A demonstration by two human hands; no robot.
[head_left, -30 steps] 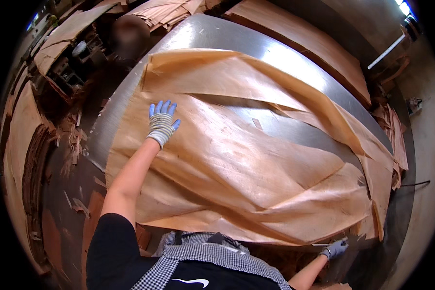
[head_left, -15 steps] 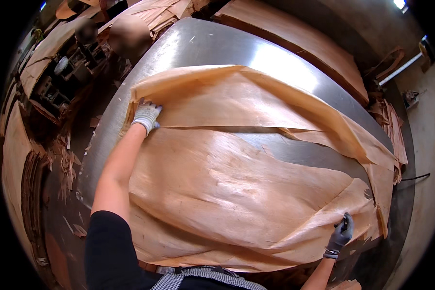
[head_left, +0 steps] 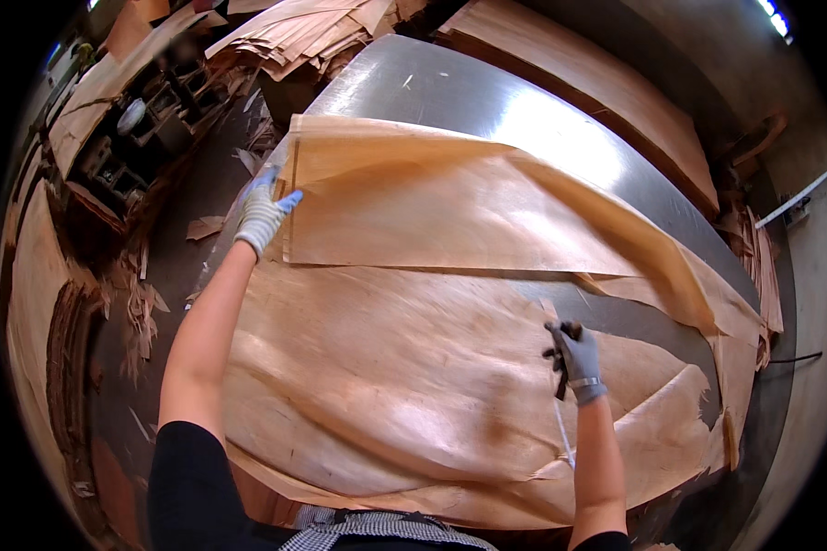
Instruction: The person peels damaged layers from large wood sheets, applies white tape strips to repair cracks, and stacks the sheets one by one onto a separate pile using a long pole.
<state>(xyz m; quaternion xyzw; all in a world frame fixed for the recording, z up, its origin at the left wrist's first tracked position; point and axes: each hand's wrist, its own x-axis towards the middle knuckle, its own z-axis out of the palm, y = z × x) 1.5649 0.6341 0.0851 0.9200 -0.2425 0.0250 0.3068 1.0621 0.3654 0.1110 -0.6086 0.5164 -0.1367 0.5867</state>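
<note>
A large thin wood veneer sheet (head_left: 413, 367) lies rippled over the metal table. Above it a second veneer piece (head_left: 413, 211) lies with a straight lower edge and a raised fold, narrowing toward the right. My left hand (head_left: 264, 220), in a white striped glove with blue fingertips, is at that upper piece's left end, thumb and fingers apart. Over the right part of the lower sheet is my right hand (head_left: 576, 356) in a grey glove, fingers curled round what looks like a knife (head_left: 561, 418), its dark handle and long thin blade pointing toward me.
The shiny metal table (head_left: 413, 78) shows beyond the veneer. A veneer stack (head_left: 588, 83) stands along its far side. More veneer sheets (head_left: 294, 37) are piled at the far left, with hollow blocks (head_left: 119, 170) nearby. Scraps (head_left: 141, 317) litter the left floor.
My right hand has moved left and away from me, off the lower right corner. My left hand has shifted to the upper piece's end, which now lies flatter, and its fingers have spread.
</note>
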